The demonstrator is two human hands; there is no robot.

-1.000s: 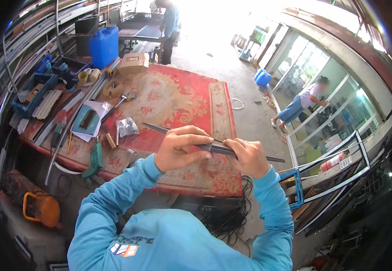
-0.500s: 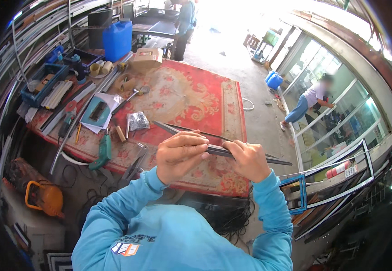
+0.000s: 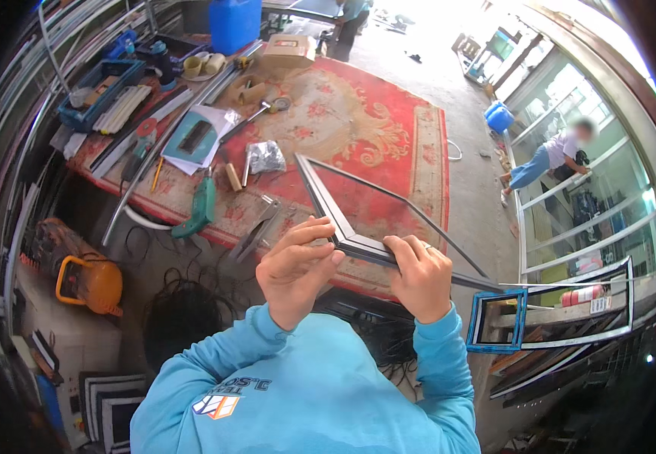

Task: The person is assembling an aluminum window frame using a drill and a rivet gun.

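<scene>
"Black, slim bars: how would that frame (image 3: 369, 250) handle?"

"Light, I'd judge, and stiff along each bar; the mitred corner may be the weak spot, and the smooth finish could slip."

"Where is it?"

"Held up over the near side of the carpeted bench (image 3: 388, 110). The right hand (image 3: 422, 278) grips the near bar; the left hand (image 3: 299, 265) has its fingertips at the corner, though whether they're clamped I can't tell."

"Best hold?"

"Either side of that corner."
</scene>
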